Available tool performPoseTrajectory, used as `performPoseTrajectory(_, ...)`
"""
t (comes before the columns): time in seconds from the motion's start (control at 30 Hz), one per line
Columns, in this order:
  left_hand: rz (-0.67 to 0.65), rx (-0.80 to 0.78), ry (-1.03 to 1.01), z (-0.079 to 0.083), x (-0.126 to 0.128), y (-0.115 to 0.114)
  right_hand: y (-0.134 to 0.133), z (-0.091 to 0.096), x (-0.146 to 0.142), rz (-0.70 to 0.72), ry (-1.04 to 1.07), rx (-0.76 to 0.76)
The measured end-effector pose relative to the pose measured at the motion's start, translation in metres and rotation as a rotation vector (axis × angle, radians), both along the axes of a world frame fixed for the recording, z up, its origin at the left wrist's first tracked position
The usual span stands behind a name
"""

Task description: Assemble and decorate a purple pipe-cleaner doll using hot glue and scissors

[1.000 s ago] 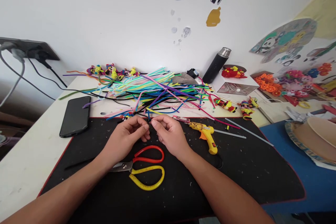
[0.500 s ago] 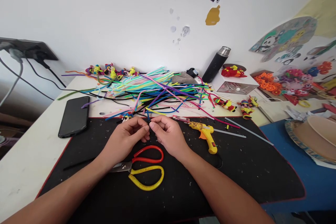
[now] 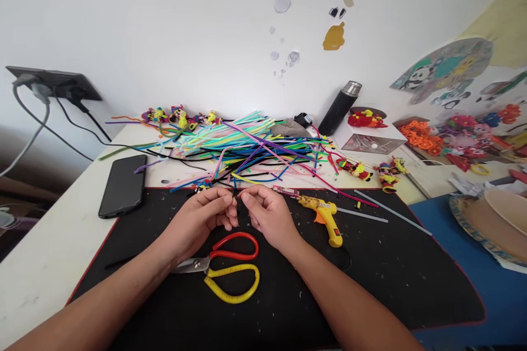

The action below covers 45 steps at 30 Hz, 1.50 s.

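Observation:
My left hand [image 3: 203,218] and my right hand [image 3: 267,213] meet over the black mat [image 3: 382,263], fingertips pinched together on a small dark piece [image 3: 236,195] that looks like a bit of black pipe cleaner. Both hands are closed around it. Just below my hands lie scissors [image 3: 224,266] with one red and one yellow handle. A heap of coloured pipe cleaners [image 3: 247,145] lies just beyond my fingers. To the right of my right hand a yellow glue gun [image 3: 323,213] rests on the mat.
A black phone [image 3: 122,185] lies at the left on the white table. A dark flask [image 3: 340,108] leans at the back. Small pipe-cleaner figures [image 3: 354,169] and clear glue sticks [image 3: 391,213] lie to the right. A straw hat [image 3: 489,225] sits at far right.
My hands stay pinched together on the small piece with only slight finger shifts. The view has tilted a little, so everything sits slightly lower in the picture.

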<state>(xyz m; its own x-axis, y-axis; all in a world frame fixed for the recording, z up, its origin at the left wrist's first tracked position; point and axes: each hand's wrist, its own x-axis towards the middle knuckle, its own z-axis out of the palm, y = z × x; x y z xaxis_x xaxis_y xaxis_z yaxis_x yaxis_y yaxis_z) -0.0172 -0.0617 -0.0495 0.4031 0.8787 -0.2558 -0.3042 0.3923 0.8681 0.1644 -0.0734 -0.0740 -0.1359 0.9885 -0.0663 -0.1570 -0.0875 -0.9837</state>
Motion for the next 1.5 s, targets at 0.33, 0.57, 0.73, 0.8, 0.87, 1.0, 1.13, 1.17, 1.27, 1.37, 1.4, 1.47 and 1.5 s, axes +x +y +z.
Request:
performPoseTrajectory(0.33, 0.011, -0.005, -0.007, -0.001, 0.0025, -0.0002, -0.0007, 0.0017, -0.0003, 0.007, -0.001, 0.003)
performPoseTrajectory(0.57, 0.0, -0.024, -0.017, -0.0007, 0.004, -0.0006, -0.0011, 0.0004, -0.0009, 0.021, 0.015, 0.004)
performPoseTrajectory(0.73, -0.018, -0.029, -0.011, -0.0032, 0.0044, -0.0002, -0.0018, 0.0009, -0.0017, 0.024, 0.028, -0.006)
performPoseTrajectory(0.8, -0.021, -0.029, -0.001, -0.0045, 0.0043, -0.0001, -0.0019, 0.0019, -0.0015, 0.021, 0.021, -0.005)
performPoseTrajectory(0.87, -0.02, -0.035, 0.002, -0.0049, 0.0044, -0.0002, -0.0017, 0.0025, -0.0011, 0.016, 0.018, -0.003)
performPoseTrajectory(1.0, -0.016, -0.061, -0.004, -0.0043, 0.0044, -0.0004, -0.0013, 0.0023, -0.0006, 0.011, 0.023, -0.007)
performPoseTrajectory(1.13, -0.017, -0.071, 0.002, -0.0041, 0.0044, -0.0005, -0.0017, 0.0018, -0.0004, 0.004, 0.033, -0.01)
performPoseTrajectory(1.17, -0.016, -0.073, 0.006, -0.004, 0.0045, -0.0005, -0.0018, 0.0019, -0.0002, 0.005, 0.032, -0.009)
performPoseTrajectory(1.27, -0.013, -0.073, 0.013, -0.0035, 0.0052, -0.0007, -0.0019, 0.0032, 0.0003, 0.003, 0.032, -0.004)
performPoseTrajectory(1.37, -0.011, -0.064, 0.011, -0.0024, 0.0064, -0.0008, -0.0019, 0.0046, 0.0004, 0.002, 0.022, 0.009)
performPoseTrajectory(1.4, -0.012, -0.058, 0.011, -0.0022, 0.0067, -0.0008, -0.0019, 0.0049, 0.0003, 0.002, 0.017, 0.013)
performPoseTrajectory(1.47, -0.014, -0.044, 0.015, -0.0024, 0.007, -0.0008, -0.0018, 0.005, -0.0001, -0.002, 0.009, 0.018)
performPoseTrajectory(1.5, -0.016, -0.038, 0.02, -0.0028, 0.0071, -0.0008, -0.0018, 0.0049, -0.0003, -0.003, 0.006, 0.017)
